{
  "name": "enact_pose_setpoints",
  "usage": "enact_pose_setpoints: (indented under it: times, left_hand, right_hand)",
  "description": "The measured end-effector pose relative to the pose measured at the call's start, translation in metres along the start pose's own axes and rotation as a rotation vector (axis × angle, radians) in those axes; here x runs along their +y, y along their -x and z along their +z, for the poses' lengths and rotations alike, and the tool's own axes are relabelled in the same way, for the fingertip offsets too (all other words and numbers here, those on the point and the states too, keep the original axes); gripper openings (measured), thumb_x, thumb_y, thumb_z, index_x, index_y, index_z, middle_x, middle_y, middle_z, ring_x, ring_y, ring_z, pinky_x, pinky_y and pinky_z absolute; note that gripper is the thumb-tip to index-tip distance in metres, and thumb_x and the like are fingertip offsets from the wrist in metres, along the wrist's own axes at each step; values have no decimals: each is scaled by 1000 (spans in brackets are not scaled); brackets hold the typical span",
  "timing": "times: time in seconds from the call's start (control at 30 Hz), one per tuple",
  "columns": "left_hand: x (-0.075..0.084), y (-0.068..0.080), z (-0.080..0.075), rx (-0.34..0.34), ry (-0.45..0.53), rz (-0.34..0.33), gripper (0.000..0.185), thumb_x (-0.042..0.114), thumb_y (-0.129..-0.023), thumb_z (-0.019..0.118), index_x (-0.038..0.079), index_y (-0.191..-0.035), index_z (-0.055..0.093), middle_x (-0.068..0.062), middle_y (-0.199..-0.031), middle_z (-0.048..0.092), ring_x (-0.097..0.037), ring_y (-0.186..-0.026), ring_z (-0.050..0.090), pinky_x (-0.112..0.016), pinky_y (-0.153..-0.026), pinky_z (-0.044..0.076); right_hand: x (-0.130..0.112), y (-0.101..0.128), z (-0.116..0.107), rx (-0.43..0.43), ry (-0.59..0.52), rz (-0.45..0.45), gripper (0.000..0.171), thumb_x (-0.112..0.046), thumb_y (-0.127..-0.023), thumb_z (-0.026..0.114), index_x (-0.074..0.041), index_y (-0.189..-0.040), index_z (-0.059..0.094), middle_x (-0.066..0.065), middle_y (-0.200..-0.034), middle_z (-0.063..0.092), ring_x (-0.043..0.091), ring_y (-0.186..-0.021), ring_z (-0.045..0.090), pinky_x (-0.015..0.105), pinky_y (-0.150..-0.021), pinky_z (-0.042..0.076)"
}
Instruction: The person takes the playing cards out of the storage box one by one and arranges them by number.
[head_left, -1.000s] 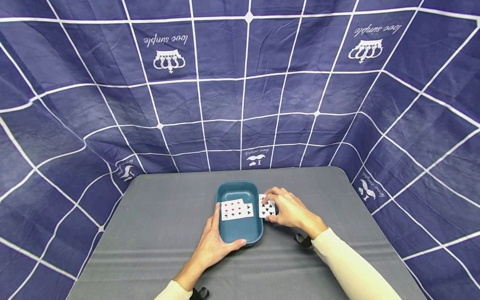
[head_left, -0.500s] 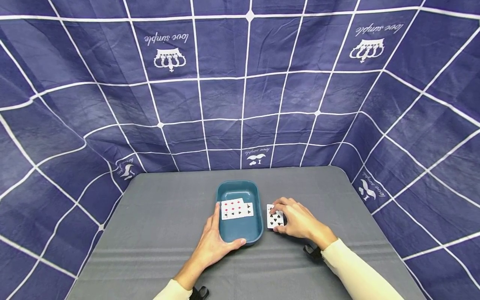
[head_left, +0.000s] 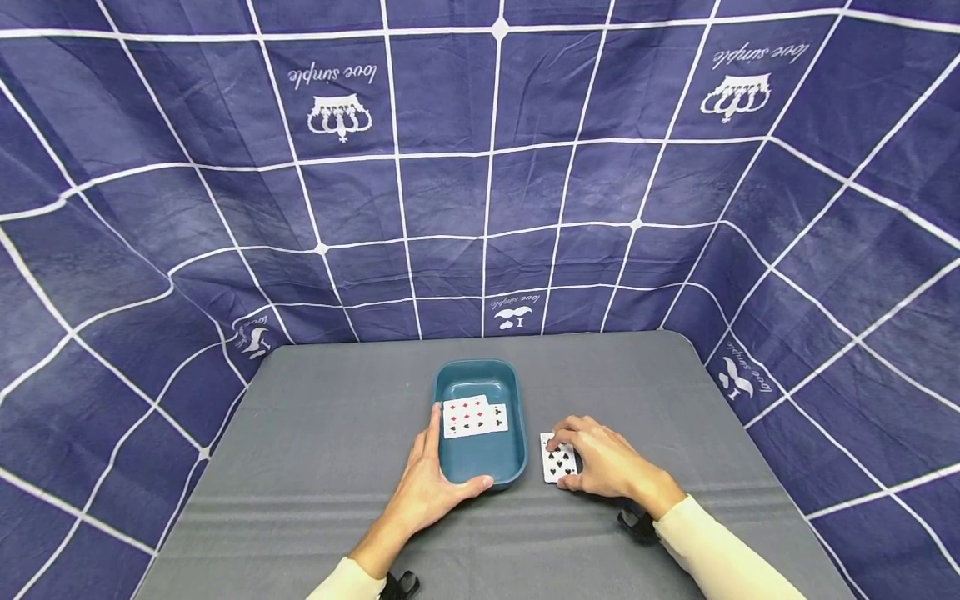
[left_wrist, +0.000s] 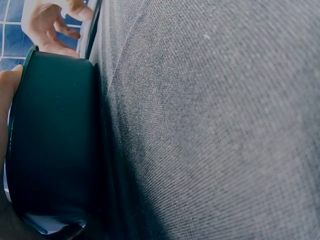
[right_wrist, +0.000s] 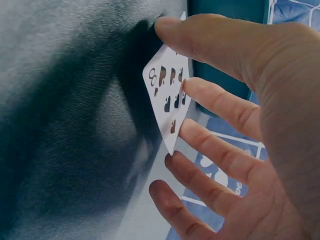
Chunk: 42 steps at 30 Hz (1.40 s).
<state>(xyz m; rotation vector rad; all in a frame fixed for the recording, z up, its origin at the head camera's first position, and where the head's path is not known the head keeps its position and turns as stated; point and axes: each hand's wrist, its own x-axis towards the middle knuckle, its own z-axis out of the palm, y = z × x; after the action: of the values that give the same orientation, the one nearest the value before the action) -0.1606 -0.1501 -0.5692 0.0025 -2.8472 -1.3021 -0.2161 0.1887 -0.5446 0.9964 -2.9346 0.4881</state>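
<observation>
Head view shows the right hand (head_left: pixel 603 462) pinching a spade card (head_left: pixel 557 460) between thumb and fingers, low over the table (head_left: pixel 322 433) just right of the tray (head_left: pixel 480 471); the right wrist view confirms the grip, thumb on one edge and two fingertips on the face (an eight of spades, by its corner mark). The left hand (head_left: pixel 427 492) cups the tray's near left corner, thumb curled round the front rim, fingers straight along the side wall. Two cards (head_left: pixel 472 417) lie overlapping inside the tray, red pips over black.

The step in hand looks like laying the spade card down on the table beside the tray. Next would call for lowering it flat and loosening the pinch without letting it skid.

The tray is smooth teal plastic, a rounded rectangle with shallow walls. The cards are thin and glossy, stiff enough to hold their shape. The table wears a grey, finely woven cloth.
</observation>
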Motion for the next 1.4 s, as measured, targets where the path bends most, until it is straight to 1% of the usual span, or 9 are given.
enact_pose_setpoints:
  times: [0.2, 0.33, 0.53, 0.67, 0.77, 0.97, 1.23, 1.4]
  left_hand:
    - [-2, -1, 0, -8, 6, -13, 157, 71, -73, 104, 23, -190, 11, -23, -181, 44, -45, -164, 50, -67, -129, 50]
    - [-1, -1, -1, -6, 6, -7, 157, 71, -73, 104, 23, -190, 11, -24, -181, 45, -46, -164, 51, -68, -128, 50]
    - [0, -1, -2, -6, 2, -4, 157, 72, -73, 104, 23, -190, 11, -24, -181, 45, -46, -163, 52, -69, -127, 51]
    - [0, -1, -2, -10, 3, -10, 157, 73, -73, 103, 25, -190, 10, -23, -182, 44, -45, -164, 51, -67, -129, 50]
    - [0, -2, -2, -9, 5, -7, 157, 73, -73, 103, 25, -190, 10, -24, -182, 44, -45, -164, 51, -67, -129, 50]
    - [-1, -2, -1, -10, 6, -6, 157, 72, -73, 103, 22, -190, 10, -24, -182, 44, -44, -165, 50, -67, -129, 49]
    - [-1, -2, -1, -10, 0, -11, 157, 72, -73, 103, 23, -190, 11, -23, -181, 45, -44, -164, 52, -66, -129, 50]
    - [-1, -1, 0, -8, -7, -16, 157, 74, -73, 103, 24, -190, 11, -22, -181, 45, -44, -164, 52, -66, -128, 51]
  right_hand:
    - [0, 6, 1, -46, -9, 4, 49, -31, -81, 106, -27, -124, 83, -6, -137, 74, 24, -121, 71, 51, -95, 62]
    - [-1, 7, 3, -63, -14, 4, 49, -31, -81, 105, -27, -125, 84, -5, -138, 73, 24, -121, 70, 49, -93, 61]
    - [-2, 8, 3, -56, -13, -2, 49, -32, -80, 105, -27, -124, 83, -6, -137, 73, 25, -121, 71, 49, -91, 62]
    - [-1, 8, 4, -49, -15, -6, 50, -32, -80, 106, -27, -125, 84, -5, -137, 73, 25, -121, 71, 50, -92, 62]
    - [0, 8, 4, -45, -14, -10, 50, -32, -79, 106, -27, -124, 84, -3, -138, 73, 26, -121, 71, 50, -93, 62]
    - [1, 8, 5, -47, -15, -12, 51, -33, -79, 106, -28, -124, 84, -2, -140, 74, 27, -122, 72, 50, -91, 62]
    - [1, 8, 6, -41, -21, -18, 51, -32, -78, 106, -28, -124, 84, -3, -139, 74, 26, -121, 71, 48, -90, 62]
    - [1, 8, 6, -41, -26, -23, 51, -32, -78, 106, -28, -124, 84, -2, -139, 74, 27, -123, 71, 50, -91, 63]
